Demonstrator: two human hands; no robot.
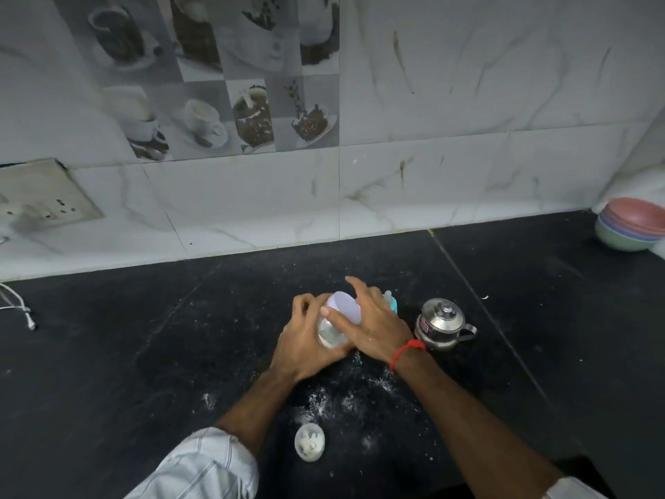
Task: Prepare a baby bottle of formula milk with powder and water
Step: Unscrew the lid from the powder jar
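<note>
Our left hand (300, 349) grips the jar (333, 327); right hand (374, 327) clasps its lid (344, 307). We twist gently, keeping it upright, steel pot (444, 324) at three o'clock.

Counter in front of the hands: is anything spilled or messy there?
Yes. White powder lies scattered in patches on the black counter, just in front of both hands and near the small white cup. It looks like spilled formula, though that cannot be confirmed.

sleeves: white with thin grey stripes, pushed up both forearms
right wrist (408, 354): red thread band
hands: bare
</note>
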